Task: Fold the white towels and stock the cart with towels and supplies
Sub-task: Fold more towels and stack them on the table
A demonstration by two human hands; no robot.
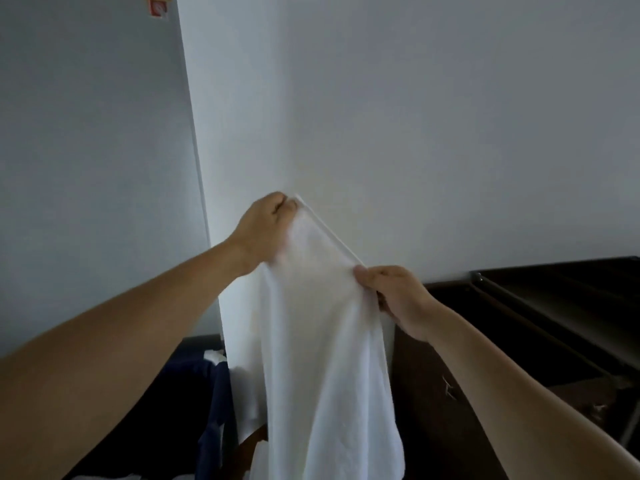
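A white towel (322, 341) hangs in the air in front of a white wall, held up by its top edge. My left hand (266, 226) pinches the upper left corner, raised higher. My right hand (394, 292) grips the other end of that edge, lower and to the right. The top edge runs slanted between the two hands. The towel's lower part drops out of the bottom of the view.
A dark wooden cabinet (554, 306) stands at the right against the wall, with a metal rail (479, 277) along it. Dark blue fabric (214, 403) and more white cloth (214, 356) lie low at the left. A wall corner (197, 150) runs down the left.
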